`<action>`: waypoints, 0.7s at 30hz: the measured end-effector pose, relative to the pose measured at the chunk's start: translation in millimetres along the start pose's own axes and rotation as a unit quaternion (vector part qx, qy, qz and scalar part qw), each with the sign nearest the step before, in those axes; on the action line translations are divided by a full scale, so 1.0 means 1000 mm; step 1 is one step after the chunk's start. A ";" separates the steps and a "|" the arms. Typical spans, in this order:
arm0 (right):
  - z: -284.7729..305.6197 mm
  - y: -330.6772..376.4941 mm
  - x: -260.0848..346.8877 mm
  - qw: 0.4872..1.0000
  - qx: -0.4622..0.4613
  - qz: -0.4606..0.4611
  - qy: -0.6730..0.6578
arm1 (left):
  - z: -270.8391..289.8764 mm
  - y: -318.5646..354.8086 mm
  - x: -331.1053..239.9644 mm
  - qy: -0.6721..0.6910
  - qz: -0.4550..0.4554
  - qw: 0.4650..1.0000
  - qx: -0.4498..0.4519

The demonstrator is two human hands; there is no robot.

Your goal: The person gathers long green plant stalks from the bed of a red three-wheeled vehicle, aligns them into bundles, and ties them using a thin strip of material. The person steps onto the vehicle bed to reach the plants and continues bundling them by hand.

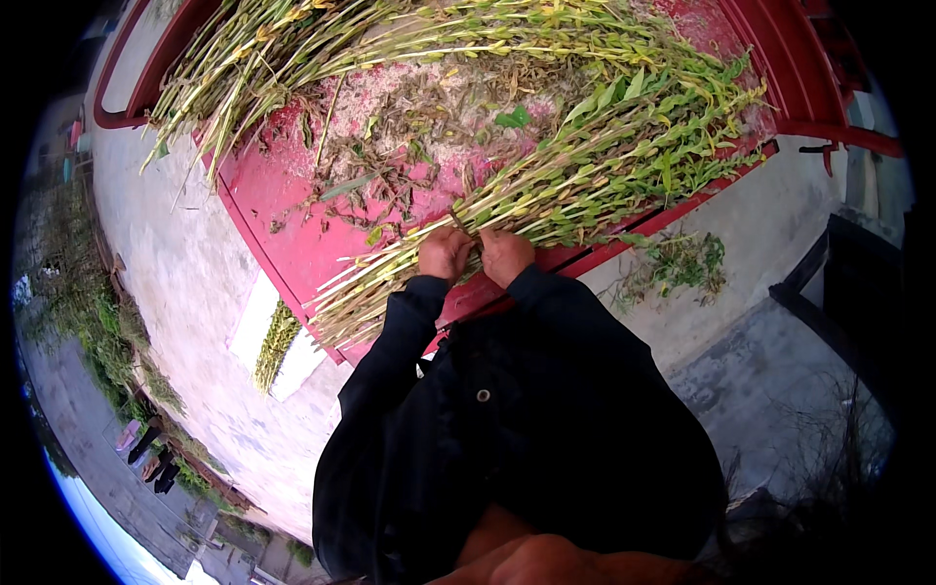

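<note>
A long bundle of cut stalks with green and yellow pods, looking like sesame (585, 185), lies slantwise along the near edge of a red metal truck bed (258, 210). Its bare cut ends (351, 297) point to the lower left, its leafy tops to the right. A thin brown strand (458, 220) crosses the bundle and runs down between my hands. My left hand (446, 255) is closed at the near side of the bundle, and my right hand (506, 256) is closed close beside it. Both pinch at the strand; the fingertips are partly hidden.
More podded stalks (390, 49) lie across the far side of the bed. Dry leaves and pale chaff (439, 107) litter its middle. Another bundle (278, 346) rests on a white sheet on the ground at left. Loose green plants (682, 265) lie below the bed's right edge.
</note>
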State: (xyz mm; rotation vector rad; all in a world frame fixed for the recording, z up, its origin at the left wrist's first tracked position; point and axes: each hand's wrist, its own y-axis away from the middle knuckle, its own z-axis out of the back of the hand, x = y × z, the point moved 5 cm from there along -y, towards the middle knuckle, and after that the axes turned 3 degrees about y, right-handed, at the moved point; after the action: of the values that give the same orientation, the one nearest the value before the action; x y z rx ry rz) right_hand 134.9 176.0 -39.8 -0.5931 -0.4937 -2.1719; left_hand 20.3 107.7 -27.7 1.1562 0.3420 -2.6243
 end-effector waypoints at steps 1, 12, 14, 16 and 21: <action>-0.006 0.007 -0.004 0.999 0.038 -0.009 0.008 | 0.003 0.003 0.008 0.003 0.017 1.000 0.013; -0.017 0.035 -0.036 0.983 0.107 -0.115 -0.099 | 0.006 -0.019 0.019 -0.111 0.096 0.974 0.172; -0.051 0.065 -0.071 0.899 0.190 -0.264 -0.294 | 0.022 -0.023 0.018 -0.160 0.042 0.983 0.080; -0.074 0.096 -0.083 0.735 0.199 -0.406 -0.505 | 0.006 -0.011 0.034 -0.140 0.119 0.958 0.221; -0.122 0.080 -0.120 0.447 -0.009 -0.509 -0.735 | -0.014 -0.006 0.035 -0.119 0.179 0.903 0.371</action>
State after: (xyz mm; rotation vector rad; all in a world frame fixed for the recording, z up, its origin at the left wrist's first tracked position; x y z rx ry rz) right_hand 235.6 136.7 -195.3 -2.7862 -2.1611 -1.8259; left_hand 4.9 113.3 -62.4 0.9221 -0.9067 -2.5461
